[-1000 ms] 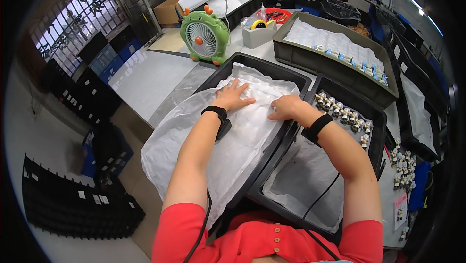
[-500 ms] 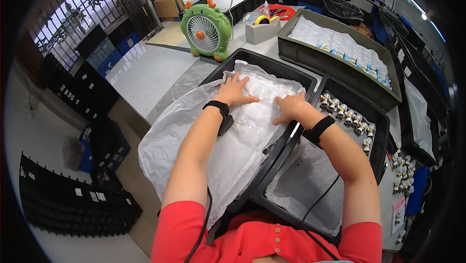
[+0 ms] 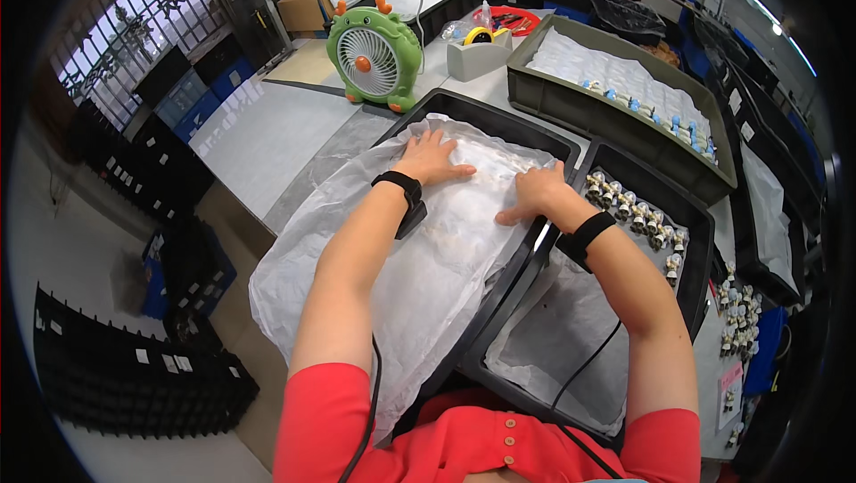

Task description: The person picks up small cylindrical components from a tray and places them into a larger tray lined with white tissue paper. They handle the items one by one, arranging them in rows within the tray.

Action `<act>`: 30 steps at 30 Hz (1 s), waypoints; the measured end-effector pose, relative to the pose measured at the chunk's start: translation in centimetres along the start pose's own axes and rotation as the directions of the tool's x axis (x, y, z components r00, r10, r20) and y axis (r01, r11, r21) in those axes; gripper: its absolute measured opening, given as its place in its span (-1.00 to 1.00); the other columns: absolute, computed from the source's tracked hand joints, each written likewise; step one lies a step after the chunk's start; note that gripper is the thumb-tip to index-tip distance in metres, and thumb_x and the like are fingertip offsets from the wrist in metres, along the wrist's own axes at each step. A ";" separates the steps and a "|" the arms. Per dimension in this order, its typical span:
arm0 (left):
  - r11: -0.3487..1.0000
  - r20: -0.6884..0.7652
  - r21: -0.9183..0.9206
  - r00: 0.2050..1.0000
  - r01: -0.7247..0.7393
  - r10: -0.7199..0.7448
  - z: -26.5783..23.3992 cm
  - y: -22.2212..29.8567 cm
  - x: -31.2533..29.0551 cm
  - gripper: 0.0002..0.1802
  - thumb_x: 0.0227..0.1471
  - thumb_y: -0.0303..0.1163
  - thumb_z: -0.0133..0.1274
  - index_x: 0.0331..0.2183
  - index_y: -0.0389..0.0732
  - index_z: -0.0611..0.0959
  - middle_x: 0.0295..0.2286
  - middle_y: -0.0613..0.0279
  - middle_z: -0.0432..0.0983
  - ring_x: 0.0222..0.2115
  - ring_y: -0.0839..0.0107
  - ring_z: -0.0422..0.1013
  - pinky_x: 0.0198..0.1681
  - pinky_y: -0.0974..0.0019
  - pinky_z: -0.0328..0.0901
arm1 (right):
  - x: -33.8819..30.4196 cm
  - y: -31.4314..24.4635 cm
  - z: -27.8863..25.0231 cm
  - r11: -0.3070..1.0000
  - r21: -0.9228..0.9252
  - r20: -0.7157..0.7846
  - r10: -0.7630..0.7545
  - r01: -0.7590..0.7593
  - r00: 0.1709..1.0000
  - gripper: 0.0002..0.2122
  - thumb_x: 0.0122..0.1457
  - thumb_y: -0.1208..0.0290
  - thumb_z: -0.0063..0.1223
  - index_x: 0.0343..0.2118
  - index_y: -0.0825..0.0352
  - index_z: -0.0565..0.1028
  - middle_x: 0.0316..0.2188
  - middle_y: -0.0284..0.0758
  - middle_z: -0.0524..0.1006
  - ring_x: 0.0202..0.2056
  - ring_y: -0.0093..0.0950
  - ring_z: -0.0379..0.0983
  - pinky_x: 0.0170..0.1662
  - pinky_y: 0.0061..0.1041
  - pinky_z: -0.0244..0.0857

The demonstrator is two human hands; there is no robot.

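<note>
A thin, wrinkled white sheet (image 3: 406, 278) drapes over a black tray (image 3: 553, 137) in front of me and hangs past its left side. Pale, small shapes show faintly through it near the far end. My left hand (image 3: 432, 160) lies on the sheet with fingers spread. Close to the tray's right rim, my right hand (image 3: 538, 192) rests on the sheet, its thumb stretched away from the fingers. Some of its fingertips are hidden. Between the hands the sheet lies fairly flat.
A second black tray (image 3: 704, 247) at the right holds rows of small figurines (image 3: 637, 208) and a white liner. Behind stand a green fan (image 3: 376, 59) and an olive crate (image 3: 606, 124) with blue-and-white pieces. More figurines (image 3: 742, 318) lie on the right tabletop.
My right thumb has shifted slightly toward me, while the left hand stays nearly in place. The sheet's near left part has spread a little lower.
</note>
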State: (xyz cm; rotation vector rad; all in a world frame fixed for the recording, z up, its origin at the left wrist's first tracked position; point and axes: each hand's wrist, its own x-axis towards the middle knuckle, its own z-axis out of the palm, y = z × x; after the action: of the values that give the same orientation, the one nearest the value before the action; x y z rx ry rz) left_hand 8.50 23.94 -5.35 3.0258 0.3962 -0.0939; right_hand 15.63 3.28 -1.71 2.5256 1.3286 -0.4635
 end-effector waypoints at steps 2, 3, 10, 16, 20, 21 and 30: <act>1.000 0.049 0.024 0.999 -0.008 0.007 -0.6 0.6 -0.3 -0.07 -0.13 0.36 -0.15 0.10 -0.12 0.27 0.11 -0.06 0.05 0.16 0.02 -0.06 0.16 -0.12 -0.15 | 0.3 0.1 0.3 1.000 0.013 -0.004 0.021 -0.021 1.000 -0.31 -0.27 -0.25 0.09 -0.24 0.35 0.53 -0.27 -0.19 0.54 -0.18 -0.26 0.44 0.05 0.00 -0.13; 0.999 0.073 0.038 0.997 -0.013 0.010 -1.1 0.8 -0.5 -0.08 -0.13 0.36 -0.16 0.11 -0.11 0.25 0.11 -0.06 0.04 0.16 0.02 -0.06 0.15 -0.13 -0.14 | 0.4 0.1 0.4 0.999 0.021 -0.008 0.031 -0.031 0.999 -0.37 -0.25 -0.22 0.09 -0.30 0.32 0.57 -0.29 -0.20 0.55 -0.19 -0.27 0.45 0.06 0.04 -0.17; 0.999 0.173 0.033 0.985 0.019 -0.025 -0.7 1.5 -1.6 -0.10 -0.10 0.38 -0.23 0.15 0.00 0.18 0.13 -0.04 0.00 0.15 -0.04 -0.04 0.10 -0.22 -0.08 | -0.3 1.2 0.8 0.977 0.204 -0.319 0.009 0.059 0.948 -0.47 -0.07 -0.09 0.04 -0.23 0.32 0.53 -0.31 -0.22 0.55 -0.18 -0.26 0.44 0.04 0.04 -0.09; 1.000 0.094 0.027 0.996 -0.007 0.004 -1.8 1.5 -1.7 -0.13 -0.08 0.36 -0.21 0.12 -0.03 0.26 0.14 -0.09 -0.02 0.15 -0.06 -0.05 0.11 -0.21 -0.08 | -6.7 4.6 -0.3 0.897 0.344 -0.657 0.019 0.278 0.753 -0.64 0.00 0.15 0.06 -0.21 0.29 0.51 -0.33 -0.21 0.55 -0.22 -0.31 0.47 -0.03 -0.23 0.17; 0.984 -0.068 -0.082 0.986 -0.159 0.153 -5.3 3.0 -3.8 -0.24 -0.02 0.22 -0.12 0.06 -0.14 0.34 0.07 -0.10 0.14 0.08 -0.01 0.10 0.10 0.01 0.04 | -9.3 8.2 2.0 0.853 0.460 -0.637 0.123 0.247 0.761 -0.73 0.00 0.31 0.09 -0.26 0.36 0.51 -0.36 -0.18 0.56 -0.30 -0.34 0.50 -0.20 -0.43 0.34; 0.955 -0.101 -0.167 0.968 -0.246 0.232 -6.2 3.6 -4.3 -0.28 0.00 0.16 -0.09 0.04 -0.17 0.37 0.04 -0.10 0.19 0.06 0.03 0.15 0.09 0.10 0.07 | -9.7 9.1 3.0 0.835 0.509 -0.576 0.150 0.208 0.804 -0.72 0.01 0.34 0.10 -0.23 0.38 0.50 -0.35 -0.19 0.55 -0.32 -0.38 0.50 -0.22 -0.45 0.35; 0.221 -0.326 -0.825 0.758 -0.520 0.565 -8.3 20.9 -17.6 -0.55 -0.03 -0.12 0.09 -0.14 -0.19 0.52 -0.21 0.12 0.46 -0.13 0.31 0.34 -0.05 0.28 0.22 | -6.9 12.3 10.3 0.918 0.385 -0.508 0.127 0.093 0.852 -0.58 -0.10 0.27 0.16 -0.14 0.33 0.46 -0.21 -0.07 0.46 -0.15 -0.16 0.40 -0.09 -0.29 0.28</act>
State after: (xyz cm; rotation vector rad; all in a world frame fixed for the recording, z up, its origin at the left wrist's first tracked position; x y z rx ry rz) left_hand -2.64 0.11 5.83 1.8724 -0.5359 0.0876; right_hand 20.55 -12.43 -7.62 3.1629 1.5067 -0.0171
